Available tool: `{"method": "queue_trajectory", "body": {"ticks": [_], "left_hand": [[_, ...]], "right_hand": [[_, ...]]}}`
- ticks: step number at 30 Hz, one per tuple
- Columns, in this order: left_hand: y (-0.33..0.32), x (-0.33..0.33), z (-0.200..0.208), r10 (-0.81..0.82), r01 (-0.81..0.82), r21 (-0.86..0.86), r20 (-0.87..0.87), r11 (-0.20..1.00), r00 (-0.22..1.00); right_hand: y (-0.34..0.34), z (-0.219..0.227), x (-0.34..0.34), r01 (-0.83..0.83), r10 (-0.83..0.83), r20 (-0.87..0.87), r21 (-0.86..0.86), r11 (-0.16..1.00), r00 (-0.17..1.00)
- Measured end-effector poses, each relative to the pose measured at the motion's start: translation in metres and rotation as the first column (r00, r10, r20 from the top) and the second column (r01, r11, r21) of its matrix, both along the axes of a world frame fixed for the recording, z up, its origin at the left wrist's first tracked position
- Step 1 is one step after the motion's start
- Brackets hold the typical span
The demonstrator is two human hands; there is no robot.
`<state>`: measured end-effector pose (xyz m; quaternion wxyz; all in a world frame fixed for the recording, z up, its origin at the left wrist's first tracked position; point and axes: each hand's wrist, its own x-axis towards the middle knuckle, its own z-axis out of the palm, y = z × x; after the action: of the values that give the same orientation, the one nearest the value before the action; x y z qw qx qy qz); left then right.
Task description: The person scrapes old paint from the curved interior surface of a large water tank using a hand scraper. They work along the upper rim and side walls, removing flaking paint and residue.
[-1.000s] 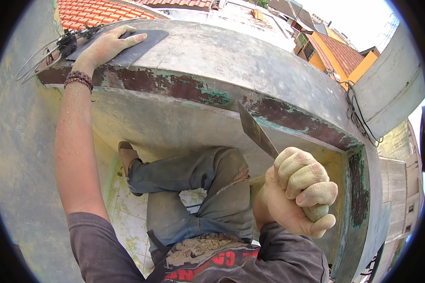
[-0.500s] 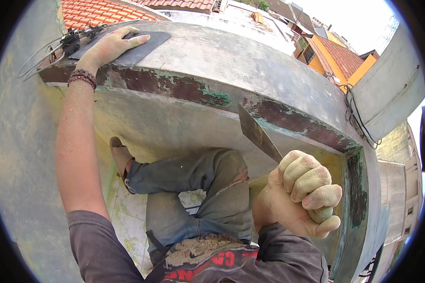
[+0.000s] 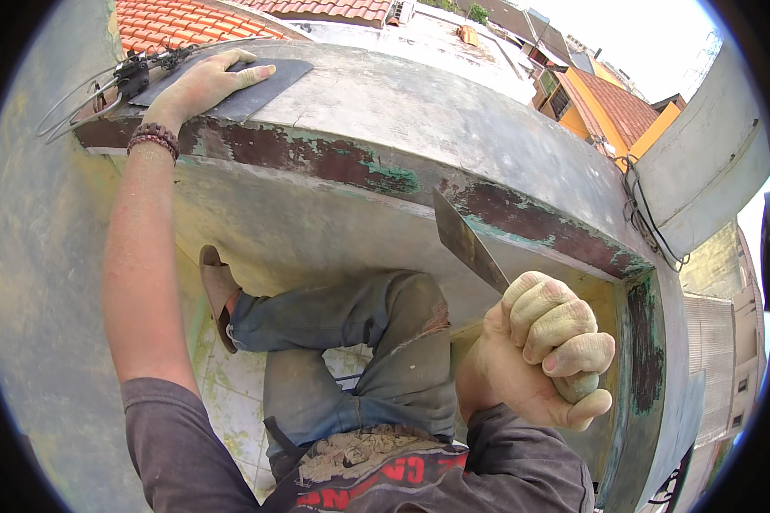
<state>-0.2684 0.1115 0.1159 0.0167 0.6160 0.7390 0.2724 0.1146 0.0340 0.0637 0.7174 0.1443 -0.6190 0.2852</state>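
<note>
My right hand (image 3: 556,346), pale with dust, is closed round the handle of a scraper (image 3: 470,243). The scraper's flat metal blade points up and to the left, its tip near the ledge's front edge. Dark brown and green paint is peeling off that edge (image 3: 325,160). At the far left my left hand (image 3: 204,88) rests on a dark grey flat sheet (image 3: 275,84), thumb stretched out and the other fingers reaching over it. The sheet lies on top of the curved concrete ledge (image 3: 419,111). Part of it is hidden under the hand.
Cables with a black clamp (image 3: 132,75) sit beside my left hand. A black wire bundle (image 3: 642,209) hangs at the right by a grey pillar (image 3: 701,154). Below are my bent legs in jeans (image 3: 342,316) and a tiled floor (image 3: 235,419). Roofs lie beyond the ledge.
The view has shifted very slightly. My right hand with the scraper has moved a little left; my left hand stays on the sheet.
</note>
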Motion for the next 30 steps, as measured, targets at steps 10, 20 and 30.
{"method": "queue_trajectory", "body": {"ticks": [10,20,30], "left_hand": [[-0.002,0.004,0.004,-0.006,0.007,-0.023,0.022,1.0,1.0],[0.001,0.001,0.0,-0.012,0.012,-0.006,-0.004,1.0,1.0],[-0.003,0.003,0.001,-0.009,0.007,-0.023,-0.059,1.0,0.998]], "right_hand": [[0.009,-0.007,-0.008,0.021,-0.021,0.079,0.009,1.0,0.997],[0.011,-0.016,-0.011,0.042,-0.037,-0.073,0.062,0.997,0.997],[0.009,-0.019,-0.01,0.048,-0.043,-0.105,0.045,0.998,0.994]]}}
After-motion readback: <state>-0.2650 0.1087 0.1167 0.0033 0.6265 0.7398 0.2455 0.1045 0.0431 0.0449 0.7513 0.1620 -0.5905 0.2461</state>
